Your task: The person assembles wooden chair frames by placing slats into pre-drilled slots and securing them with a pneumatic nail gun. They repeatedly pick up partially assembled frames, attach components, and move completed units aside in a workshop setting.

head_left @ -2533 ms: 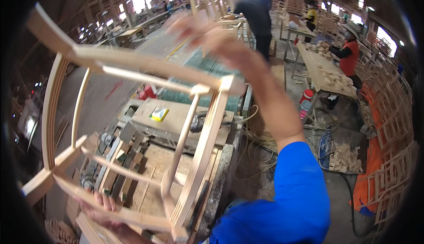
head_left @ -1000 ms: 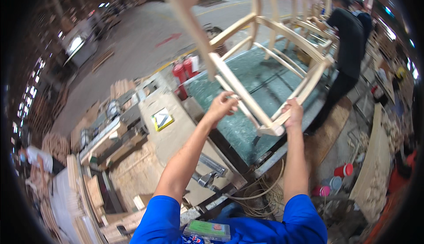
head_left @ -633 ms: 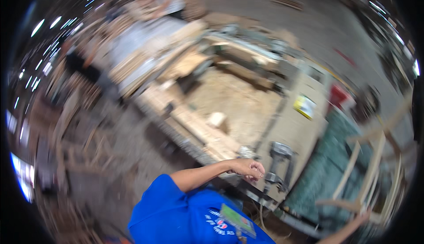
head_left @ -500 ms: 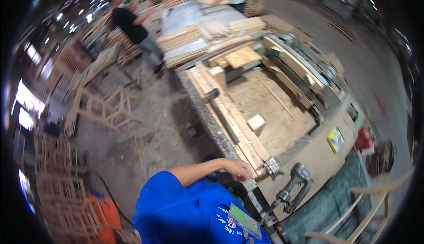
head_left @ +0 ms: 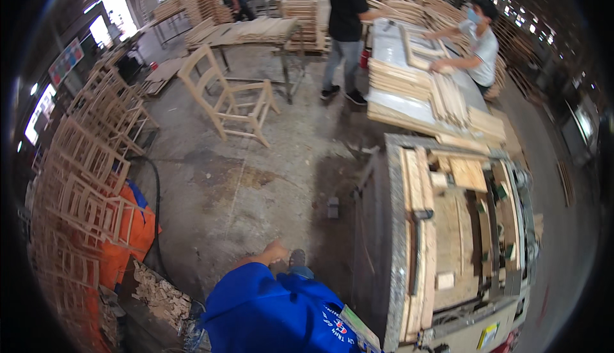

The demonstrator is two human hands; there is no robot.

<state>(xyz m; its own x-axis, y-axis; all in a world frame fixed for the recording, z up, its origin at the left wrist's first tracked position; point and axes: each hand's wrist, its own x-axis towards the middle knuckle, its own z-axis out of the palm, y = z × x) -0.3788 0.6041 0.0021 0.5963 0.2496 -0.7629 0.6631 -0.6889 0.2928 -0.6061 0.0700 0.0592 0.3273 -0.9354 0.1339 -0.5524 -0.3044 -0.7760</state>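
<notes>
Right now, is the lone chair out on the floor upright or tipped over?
Upright: the chair stands with its legs down on the floor, the seat frame above them and the back rising higher.

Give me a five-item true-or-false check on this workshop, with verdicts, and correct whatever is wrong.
1. An unpainted wooden chair stands on the grey concrete floor. True.

2. The person's bare left hand grips the chair. False: it is apart from the chair, near a dark shoe.

3. A dark, long-handled tool lies along pale wooden planks. True.

4. The bright orange sheet is at the picture's right edge. False: it is on the left, by the pale wooden chair frames.

5. A co-worker in a black top and one in a pale shirt sit on the floor. False: both are at the pale-topped table.
</notes>
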